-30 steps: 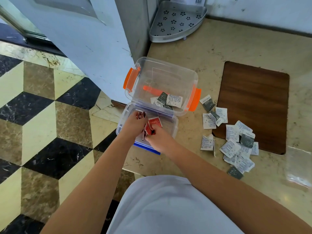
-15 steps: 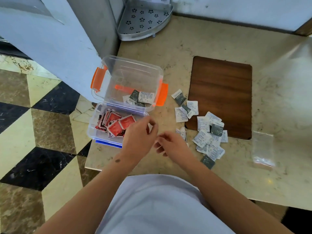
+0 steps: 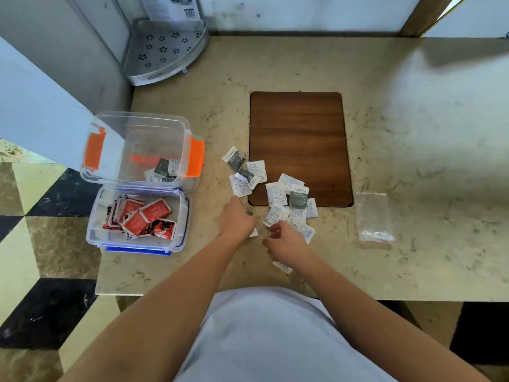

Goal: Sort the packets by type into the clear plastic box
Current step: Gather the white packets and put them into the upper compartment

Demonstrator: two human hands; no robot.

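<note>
Nearest, both hands hover over the desk: the left hand spread and empty, the right hand loosely curled (whether it pinches anything cannot be told). Beyond lie white packets; gathering several flat before carrying them to the clear box, apart from the red packets, would likely work best.

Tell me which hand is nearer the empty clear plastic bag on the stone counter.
Right. The right hand sits left of the empty clear plastic bag, over the white packets; the left hand is farther left.

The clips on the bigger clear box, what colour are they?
Orange: the clips on the bigger clear box show best in the head view.
</note>
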